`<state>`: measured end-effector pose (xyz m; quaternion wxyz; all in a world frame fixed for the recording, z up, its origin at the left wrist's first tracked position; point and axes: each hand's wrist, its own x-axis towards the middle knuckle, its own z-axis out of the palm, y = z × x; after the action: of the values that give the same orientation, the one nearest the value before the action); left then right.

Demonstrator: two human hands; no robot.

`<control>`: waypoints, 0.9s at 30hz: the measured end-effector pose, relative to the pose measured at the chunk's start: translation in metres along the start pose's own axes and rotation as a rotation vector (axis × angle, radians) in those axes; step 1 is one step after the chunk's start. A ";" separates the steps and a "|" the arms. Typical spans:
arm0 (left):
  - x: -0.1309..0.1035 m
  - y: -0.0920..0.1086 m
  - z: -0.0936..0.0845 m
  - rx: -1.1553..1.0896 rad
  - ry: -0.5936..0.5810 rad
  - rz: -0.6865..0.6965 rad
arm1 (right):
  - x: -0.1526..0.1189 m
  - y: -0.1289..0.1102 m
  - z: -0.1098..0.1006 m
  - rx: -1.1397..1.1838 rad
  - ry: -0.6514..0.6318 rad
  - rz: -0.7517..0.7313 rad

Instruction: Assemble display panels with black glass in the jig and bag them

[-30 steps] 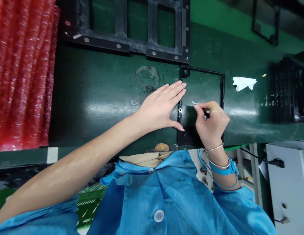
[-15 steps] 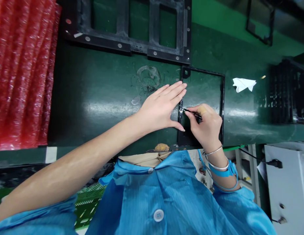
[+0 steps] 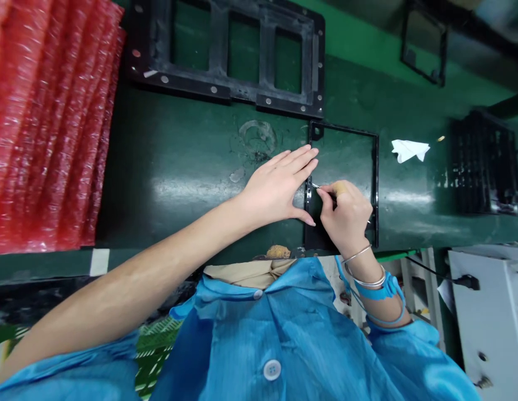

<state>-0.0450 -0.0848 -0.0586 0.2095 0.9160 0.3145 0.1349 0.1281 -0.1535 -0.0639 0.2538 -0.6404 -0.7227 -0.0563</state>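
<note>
Black rectangular frame (image 3: 376,178), long axis twelve-to-six, left hand (image 3: 278,181) flat across its nine-o'clock side.
Right hand (image 3: 347,210) clamps a slim tool (image 3: 316,186), tip toward ten.

A dark green worktop (image 3: 179,145) with a glossy, worn surface carries everything. Red bubble-wrap sheets (image 3: 54,128), stacked in overlapping layers, cover its left end. Toward the back lies a black frame-like fixture (image 3: 219,44) with rectangular openings and round metal studs along its border. Just in front of the fixture's right corner, a thin black rectangular frame (image 3: 376,167) lies flat. Right of that are a crumpled white paper scrap (image 3: 410,150), a tiny yellowish bit (image 3: 441,138) and a blurred dark stack (image 3: 482,161). A ring-shaped scuff (image 3: 273,138) and a pale spot (image 3: 237,175) mark the middle.
</note>
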 end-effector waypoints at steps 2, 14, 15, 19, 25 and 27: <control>0.000 0.001 -0.001 0.007 0.000 -0.010 | 0.000 0.001 -0.002 0.058 0.004 0.011; 0.000 -0.001 0.001 0.005 0.002 -0.015 | -0.001 -0.007 0.000 -0.049 0.029 -0.120; 0.000 -0.002 0.001 0.002 0.000 -0.016 | -0.001 -0.007 0.001 -0.061 0.040 -0.121; 0.000 -0.001 0.001 0.007 0.001 -0.014 | -0.004 -0.008 0.002 -0.080 0.076 -0.126; 0.000 -0.001 0.002 0.009 0.020 -0.011 | -0.007 -0.010 0.003 -0.064 0.078 -0.081; 0.000 -0.001 0.003 0.003 0.021 -0.009 | -0.007 -0.009 0.003 -0.050 0.073 -0.060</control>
<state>-0.0446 -0.0849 -0.0620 0.2056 0.9134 0.3209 0.1431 0.1186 -0.1598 -0.0675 0.2622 -0.6221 -0.7302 -0.1053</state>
